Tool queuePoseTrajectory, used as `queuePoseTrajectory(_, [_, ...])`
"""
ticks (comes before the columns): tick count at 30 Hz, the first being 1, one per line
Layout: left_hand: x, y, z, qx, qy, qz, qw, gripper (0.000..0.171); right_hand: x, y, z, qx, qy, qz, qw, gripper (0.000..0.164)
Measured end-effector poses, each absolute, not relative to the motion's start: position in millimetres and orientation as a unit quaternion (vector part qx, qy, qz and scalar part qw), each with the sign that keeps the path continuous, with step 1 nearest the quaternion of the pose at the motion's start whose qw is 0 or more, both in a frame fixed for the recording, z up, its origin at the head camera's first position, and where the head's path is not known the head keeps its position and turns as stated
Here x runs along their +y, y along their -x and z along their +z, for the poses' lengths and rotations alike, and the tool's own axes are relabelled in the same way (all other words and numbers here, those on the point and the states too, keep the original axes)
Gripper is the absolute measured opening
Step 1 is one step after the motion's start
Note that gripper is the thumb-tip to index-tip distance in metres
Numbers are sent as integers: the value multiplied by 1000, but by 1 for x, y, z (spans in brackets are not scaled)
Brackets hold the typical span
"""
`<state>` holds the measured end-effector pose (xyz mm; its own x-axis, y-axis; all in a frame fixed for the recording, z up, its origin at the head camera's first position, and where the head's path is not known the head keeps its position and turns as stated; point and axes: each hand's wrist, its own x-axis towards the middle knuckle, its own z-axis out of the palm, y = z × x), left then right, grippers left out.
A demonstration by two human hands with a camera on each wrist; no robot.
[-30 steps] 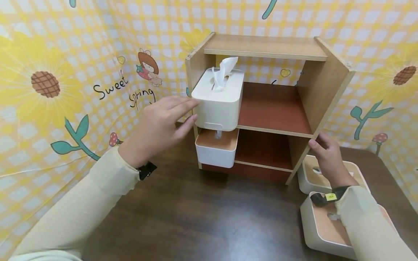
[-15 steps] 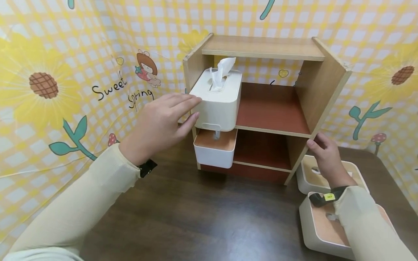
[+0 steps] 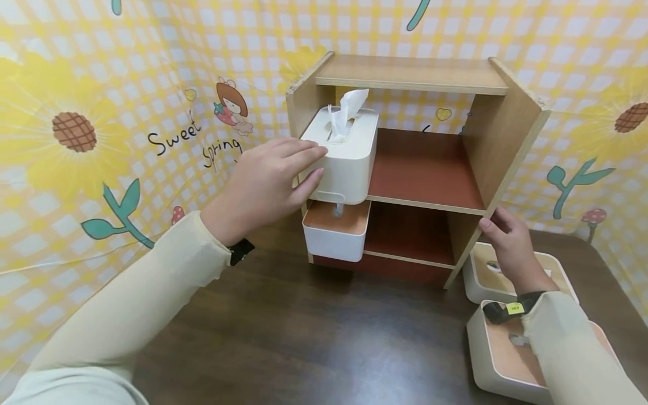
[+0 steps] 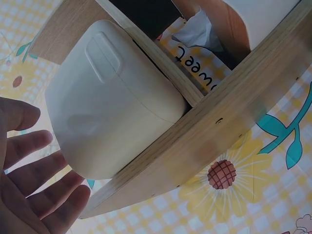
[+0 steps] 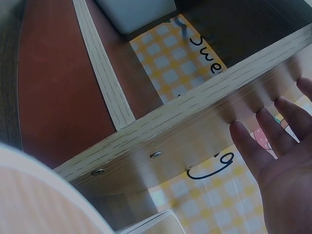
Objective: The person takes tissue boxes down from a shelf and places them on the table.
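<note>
A white tissue box (image 3: 349, 169) with a tissue sticking up stands at the left of the upper shelf, its front reaching past the shelf edge. My left hand (image 3: 273, 177) is at the box's left front corner, fingers extended. In the left wrist view the fingers (image 4: 44, 170) lie beside the pale box (image 4: 102, 107). My right hand (image 3: 511, 244) is at the right side panel (image 3: 511, 152) of the wooden shelf unit, thumb near its front edge. The right wrist view has the fingertips (image 5: 239, 131) against the panel's outer face.
Below the tissue box, a second one with a wood-coloured lid (image 3: 334, 239) juts from the lower shelf. Two more wood-lidded boxes, one farther back (image 3: 481, 275) and one nearer (image 3: 498, 360), stand on the dark table (image 3: 304, 332) at right, under the right forearm. Patterned cloth (image 3: 126, 67) hangs behind.
My left hand has moved slightly right and now overlaps the tissue box's front corner more. The right hand stays at the side panel, and the boxes have not visibly shifted.
</note>
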<state>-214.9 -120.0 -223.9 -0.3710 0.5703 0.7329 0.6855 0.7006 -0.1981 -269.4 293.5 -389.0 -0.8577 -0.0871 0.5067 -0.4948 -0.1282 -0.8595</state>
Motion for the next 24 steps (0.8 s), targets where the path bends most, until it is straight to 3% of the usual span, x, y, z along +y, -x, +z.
queuePoseTrajectory(24, [-99,226,-212,-863,333,-10,380,42,296,270,-388,-655,-230,704,148,31])
